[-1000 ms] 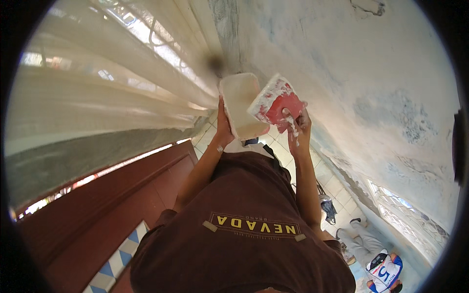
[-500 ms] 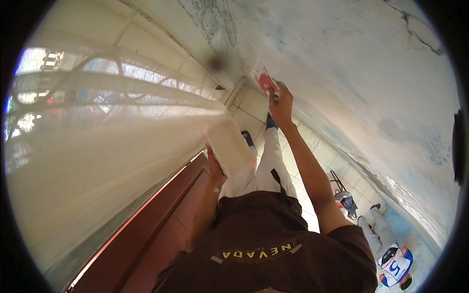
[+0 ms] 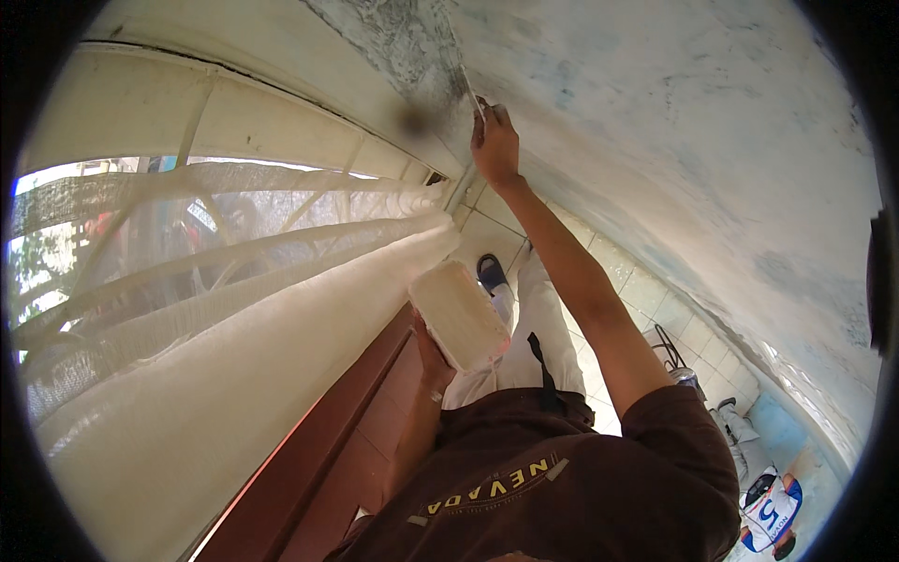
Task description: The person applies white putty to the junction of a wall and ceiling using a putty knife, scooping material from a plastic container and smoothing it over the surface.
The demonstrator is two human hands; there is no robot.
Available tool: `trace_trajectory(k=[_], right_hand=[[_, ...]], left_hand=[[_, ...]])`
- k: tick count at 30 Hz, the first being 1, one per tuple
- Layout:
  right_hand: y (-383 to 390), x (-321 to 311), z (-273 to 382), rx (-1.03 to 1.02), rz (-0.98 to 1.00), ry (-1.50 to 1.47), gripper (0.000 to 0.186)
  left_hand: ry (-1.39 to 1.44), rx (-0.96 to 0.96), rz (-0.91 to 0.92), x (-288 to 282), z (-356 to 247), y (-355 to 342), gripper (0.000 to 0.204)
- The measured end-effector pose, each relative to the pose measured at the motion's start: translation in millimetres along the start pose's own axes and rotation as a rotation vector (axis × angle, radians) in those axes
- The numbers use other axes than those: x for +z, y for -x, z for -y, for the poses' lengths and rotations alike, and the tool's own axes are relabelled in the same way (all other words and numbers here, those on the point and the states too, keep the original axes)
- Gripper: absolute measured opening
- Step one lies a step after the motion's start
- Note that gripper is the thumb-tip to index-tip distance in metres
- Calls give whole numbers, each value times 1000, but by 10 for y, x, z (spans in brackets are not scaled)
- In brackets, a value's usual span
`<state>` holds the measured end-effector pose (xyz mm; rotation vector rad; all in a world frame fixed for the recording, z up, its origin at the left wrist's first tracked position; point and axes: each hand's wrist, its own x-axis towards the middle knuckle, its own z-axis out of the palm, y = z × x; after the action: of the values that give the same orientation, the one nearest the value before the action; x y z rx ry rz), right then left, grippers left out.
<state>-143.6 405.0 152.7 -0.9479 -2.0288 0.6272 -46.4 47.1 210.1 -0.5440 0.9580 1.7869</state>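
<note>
My left hand grips a rectangular tray with creamy white filling, held low in front of my body. My right hand is raised to the upper part of the view, closed on a flat scraper, seen edge-on as a thin white strip against the wall at a grey, streaky patch near the corner. The blade's exact contact with the surface is hard to tell.
A sheer white curtain over a window runs along my left, above a reddish-brown door. Pale floor tiles lie below. A co-worker in a white and blue shirt is at lower right, near a dark bag or chair frame.
My right hand has lifted the scraper from over the tray up and forward to the wall. My left hand with the tray has dropped lower, and the view has shifted toward the corner.
</note>
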Motion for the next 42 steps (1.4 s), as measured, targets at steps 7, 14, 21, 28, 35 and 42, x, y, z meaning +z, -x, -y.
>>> trace_trajectory(k=[7,14,21,28,35,42], right_hand=[[295,-126,-5,110,43,-48,26],[55,37,-60,48,-46,-54,28],[318,-53,9,132,-4,-120,25],[49,87,19,87,-82,-92,23],[272,75,0,131,-99,-125,23],[175,278,81,153,-121,-71,19]], left_hand=[[-18,-8,-11,-49,-3,-16,70],[-59,-10,-9,-48,-5,-27,69],[-34,-37,7,28,-38,16,69],[-129,-61,-23,-25,-52,23,67],[-117,73,41,29,-9,42,62],[-87,31,26,-32,10,46,64]])
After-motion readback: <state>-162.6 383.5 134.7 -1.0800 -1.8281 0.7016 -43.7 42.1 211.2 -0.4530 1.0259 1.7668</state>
